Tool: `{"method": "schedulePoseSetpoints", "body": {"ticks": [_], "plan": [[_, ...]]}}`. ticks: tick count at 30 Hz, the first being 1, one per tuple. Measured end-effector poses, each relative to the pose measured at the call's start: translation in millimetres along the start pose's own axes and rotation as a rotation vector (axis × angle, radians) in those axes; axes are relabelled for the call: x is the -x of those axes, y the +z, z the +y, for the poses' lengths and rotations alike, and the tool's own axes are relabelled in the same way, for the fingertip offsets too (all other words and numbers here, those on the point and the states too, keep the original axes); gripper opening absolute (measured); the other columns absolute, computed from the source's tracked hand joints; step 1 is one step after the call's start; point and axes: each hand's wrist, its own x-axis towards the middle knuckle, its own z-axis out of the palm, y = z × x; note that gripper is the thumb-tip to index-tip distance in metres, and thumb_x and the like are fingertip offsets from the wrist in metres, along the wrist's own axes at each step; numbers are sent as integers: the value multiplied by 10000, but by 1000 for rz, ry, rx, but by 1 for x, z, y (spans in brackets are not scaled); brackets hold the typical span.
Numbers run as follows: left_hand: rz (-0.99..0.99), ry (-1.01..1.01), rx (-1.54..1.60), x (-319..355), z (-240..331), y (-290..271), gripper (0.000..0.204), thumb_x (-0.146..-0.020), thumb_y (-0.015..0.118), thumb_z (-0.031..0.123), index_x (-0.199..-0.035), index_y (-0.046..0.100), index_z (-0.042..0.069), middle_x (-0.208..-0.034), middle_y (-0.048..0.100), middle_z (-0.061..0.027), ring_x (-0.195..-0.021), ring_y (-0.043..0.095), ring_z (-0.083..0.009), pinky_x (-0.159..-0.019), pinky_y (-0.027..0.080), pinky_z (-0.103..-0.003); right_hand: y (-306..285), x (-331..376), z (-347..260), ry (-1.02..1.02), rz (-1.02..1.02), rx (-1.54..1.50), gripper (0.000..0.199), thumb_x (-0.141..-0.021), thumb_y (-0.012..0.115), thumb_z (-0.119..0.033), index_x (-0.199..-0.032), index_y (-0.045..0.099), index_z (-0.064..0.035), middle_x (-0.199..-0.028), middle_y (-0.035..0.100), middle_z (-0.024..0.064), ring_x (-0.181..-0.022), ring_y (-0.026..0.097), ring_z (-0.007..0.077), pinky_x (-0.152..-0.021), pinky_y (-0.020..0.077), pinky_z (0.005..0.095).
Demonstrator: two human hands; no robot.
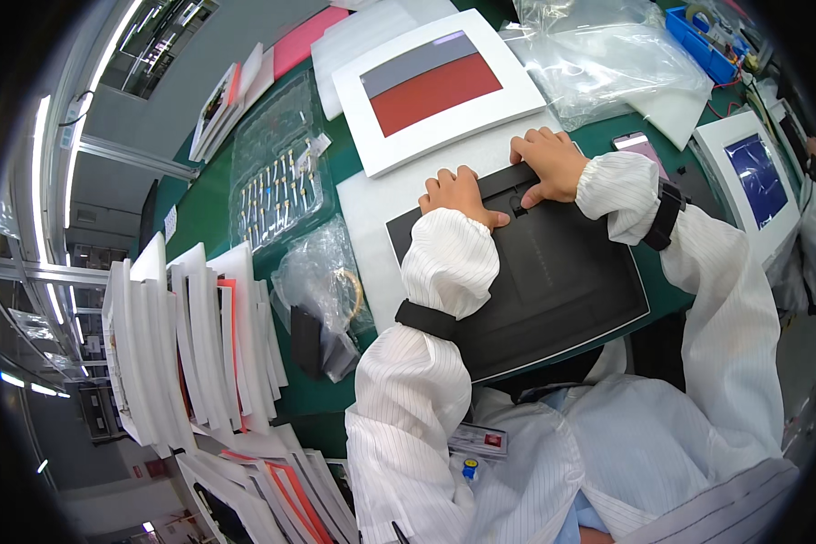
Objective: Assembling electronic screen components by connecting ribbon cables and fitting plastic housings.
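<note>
In front of me lies a flat display frame (553, 281), black back up, with a thin white rim along its edges. My left hand (460, 195) is closed over its far edge, fingers beyond the edge and thumb on the black back. To the right, my right hand (550, 166) grips the same edge, its thumb pressed down beside a small black part (518, 206) set in the back. Whether that part is a socket or a clip I cannot tell. Under the far left of the frame is a white foam sheet (367, 222).
Beyond stands a white frame with a grey and red screen (435, 82). On the left are a clear tray of small cables (276, 181), plastic bags (322, 272) and stacked white panels (190, 344). At right are a phone (639, 145) and another white frame (752, 177).
</note>
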Motion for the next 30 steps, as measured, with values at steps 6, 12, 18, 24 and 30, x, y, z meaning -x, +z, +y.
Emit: {"method": "schedulePoseSetpoints", "body": {"ticks": [6, 12, 18, 24, 30], "plan": [[-39, 20, 33, 3, -4, -3, 750, -600, 831, 435, -1209, 523, 126, -1154, 521, -90, -1155, 450, -245, -983, 371, -399, 12, 2, -6, 75, 43, -23, 622, -621, 810, -359, -1086, 490, -97, -1072, 504, 95, -1098, 430, 286, -961, 291, 410], [-18, 22, 32, 5, -4, 0, 773, -583, 838, 438, -1218, 521, 132, -1165, 522, -96, -1160, 446, -249, -976, 383, -396, 18, 8, -13, 58, 129, 48, 580, -643, 796, -352, -1067, 493, -96, -1060, 503, 86, -1079, 440, 269, -951, 296, 405], [67, 152, -4, 19, -11, 11, 1006, -524, 857, 459, -1348, 403, 105, -1262, 455, -170, -1205, 413, -323, -1002, 378, -394, 15, 37, 0, -57, 172, -85, 804, -635, 797, -339, -1304, 419, -102, -1277, 447, 130, -1268, 347, 293, -1062, 228, 417], [435, 204, -45, 49, -12, 18, 1095, -471, 881, 421, -1365, 348, 81, -1293, 407, -229, -1221, 379, -376, -1014, 340, -418, 36, 62, -4, -98, 570, 138, 745, -644, 793, -304, -1271, 446, -103, -1271, 450, 130, -1253, 357, 322, -1046, 262, 421], [432, 336, 148, 171, -47, 33, 532, -574, 837, 195, -1035, 598, 74, -1054, 512, -167, -996, 489, -340, -864, 414, -398, 31, 153, 17, 158, 501, -275, 377, -802, 676, -180, -1090, 492, -20, -1039, 546, 194, -929, 555, 396, -805, 455, 402]]}}
